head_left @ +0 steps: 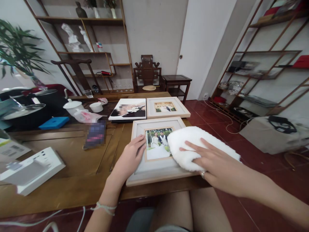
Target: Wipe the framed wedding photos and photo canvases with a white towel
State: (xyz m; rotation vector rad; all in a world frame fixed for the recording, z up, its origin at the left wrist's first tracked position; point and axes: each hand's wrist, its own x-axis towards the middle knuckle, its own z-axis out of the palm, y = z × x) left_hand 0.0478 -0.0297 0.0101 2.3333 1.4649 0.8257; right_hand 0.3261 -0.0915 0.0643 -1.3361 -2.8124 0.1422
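1. Pressing flat on a white fluffy cloth, the right hand is seen with fingers spread and straight, nothing clenched. The cloth is pinned against the right side of a pale picture frame.
2. The left hand is laid open on the frame's left rail, fingertips reaching the photo's edge. No grasp is closed around it.
3. The frame is laid face up on a wooden table, its lower rail close to the near edge, its right rail hidden under the cloth.
4. The cloth is judged soft, light and yielding. The frame is judged stiff, possibly glazed and so fragile, and apt to slide on polished wood; it would best be held by both side rails.
5. Just behind the frame a second frame and a canvas print are set close, so little room is left there. Left of the frame, bare wood is open as far as a white box. Right of the frame the table appears to end, with red floor tiles below.
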